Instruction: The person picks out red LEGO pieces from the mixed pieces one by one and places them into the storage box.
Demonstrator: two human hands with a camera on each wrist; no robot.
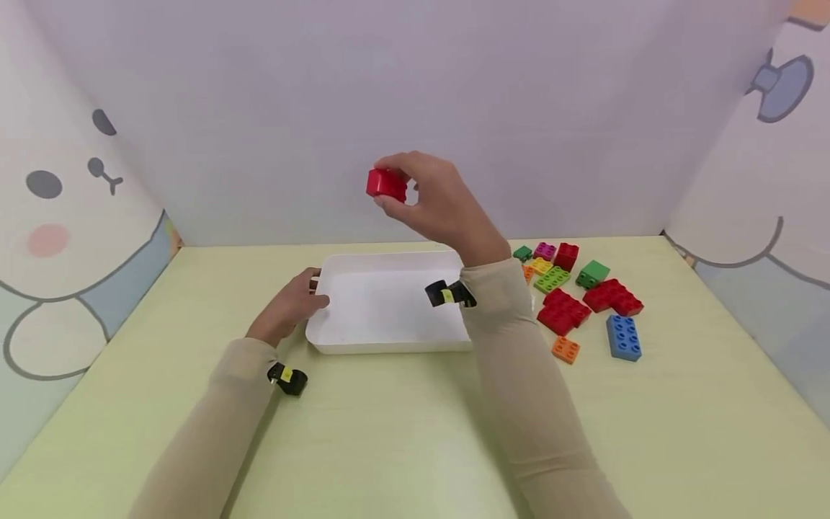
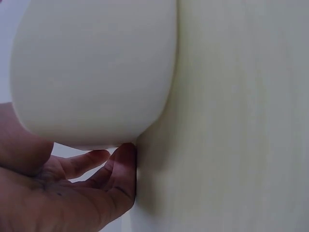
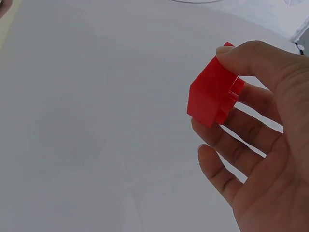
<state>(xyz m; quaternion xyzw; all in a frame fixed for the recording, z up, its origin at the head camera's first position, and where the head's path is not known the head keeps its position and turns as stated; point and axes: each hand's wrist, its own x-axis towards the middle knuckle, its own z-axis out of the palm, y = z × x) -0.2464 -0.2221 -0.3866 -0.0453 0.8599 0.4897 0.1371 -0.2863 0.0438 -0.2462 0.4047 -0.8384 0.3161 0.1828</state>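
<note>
Raised above the table's back edge, my right hand point(image 1: 436, 193) pinches a red toy building brick point(image 1: 385, 184) between thumb and fingers. In the right wrist view the brick point(image 3: 212, 92) has a slanted face, and its studs point toward the palm. My left hand point(image 1: 290, 306) grips the left end of a white tray point(image 1: 389, 347), its thumb over the rim and its fingers on the outside. From the left wrist, the tray's outer wall point(image 2: 94, 72) fills the upper left, with the fingers point(image 2: 123, 176) against its end. The right forearm hides the tray's right end.
Several loose bricks lie on the table right of the tray, including a blue brick point(image 1: 625, 337), an orange brick point(image 1: 565, 349), a lime brick point(image 1: 552, 279), a green brick point(image 1: 593, 274) and red bricks point(image 1: 563, 311). A pale wall point(image 1: 324, 130) rises behind the table.
</note>
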